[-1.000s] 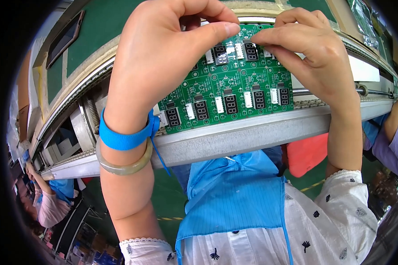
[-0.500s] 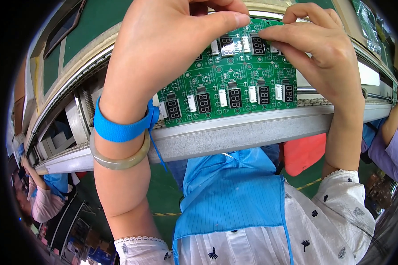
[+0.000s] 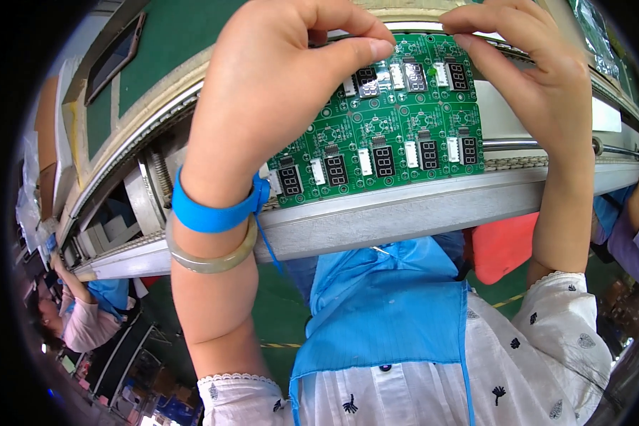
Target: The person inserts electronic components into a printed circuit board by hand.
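Observation:
A green circuit board panel (image 3: 362, 135) lies on the metal rail in front of me, with rows of dark digit displays and white connectors. Over its upper left part is my left hand (image 3: 291, 71), thumb and forefinger brought together near the far edge; anything between the tips is too small to make out. My right hand (image 3: 525, 67) is raised at the panel's far right corner, its thumb and forefinger bent together in a pinch whose contents I cannot see. A blue wrist strap (image 3: 216, 209) and a pale bangle (image 3: 213, 263) circle my left arm.
A long metal rail (image 3: 405, 213) crosses along the near side, with a chain track (image 3: 135, 113) on the far side. A metal rod (image 3: 504, 144) runs right of the panel. Other people's arms show at the far left (image 3: 74, 284) and far right (image 3: 635, 192).
My right hand has lifted off the upper right displays and moved back to the far corner, uncovering the display and connector there. My left hand stays pinched near the far edge. The view has shifted slightly.

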`<state>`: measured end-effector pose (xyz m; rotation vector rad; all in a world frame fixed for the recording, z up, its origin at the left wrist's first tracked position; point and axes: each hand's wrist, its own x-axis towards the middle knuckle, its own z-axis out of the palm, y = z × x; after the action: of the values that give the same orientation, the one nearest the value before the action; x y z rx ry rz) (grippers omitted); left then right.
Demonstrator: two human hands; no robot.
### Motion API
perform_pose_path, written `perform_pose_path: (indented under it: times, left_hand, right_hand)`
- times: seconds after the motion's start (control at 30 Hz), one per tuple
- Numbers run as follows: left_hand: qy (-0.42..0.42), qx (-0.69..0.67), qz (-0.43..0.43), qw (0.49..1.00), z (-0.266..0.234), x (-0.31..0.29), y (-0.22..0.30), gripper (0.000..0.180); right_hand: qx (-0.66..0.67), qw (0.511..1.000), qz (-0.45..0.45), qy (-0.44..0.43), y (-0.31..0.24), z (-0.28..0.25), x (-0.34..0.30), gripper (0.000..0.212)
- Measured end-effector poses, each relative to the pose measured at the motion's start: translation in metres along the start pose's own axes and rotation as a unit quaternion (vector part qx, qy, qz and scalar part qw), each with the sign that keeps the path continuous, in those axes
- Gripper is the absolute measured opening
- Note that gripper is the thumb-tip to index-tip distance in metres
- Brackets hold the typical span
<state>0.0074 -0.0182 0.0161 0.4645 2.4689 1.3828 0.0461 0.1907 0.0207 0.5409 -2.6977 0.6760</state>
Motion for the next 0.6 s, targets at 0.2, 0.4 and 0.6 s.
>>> perform_pose_path:
  times: [0.2, 0.4, 0.6]
  left_hand:
    - [-0.002, 0.038, 0.067, 0.997, 0.007, 0.0, -0.024, 0.011]
    - [0.015, 0.152, 0.166, 0.974, 0.013, 0.003, -0.032, 0.01]
    - [0.014, 0.193, 0.175, 0.965, 0.015, 0.002, -0.032, 0.01]
  right_hand:
    - [0.034, 0.999, 0.011, 0.008, 0.009, -0.001, -0.001, 0.016]
    - [0.014, 0.995, -0.08, 0.065, 0.04, 0.007, -0.006, 0.016]
    - [0.035, 0.997, -0.048, 0.055, 0.04, 0.002, -0.009, 0.015]
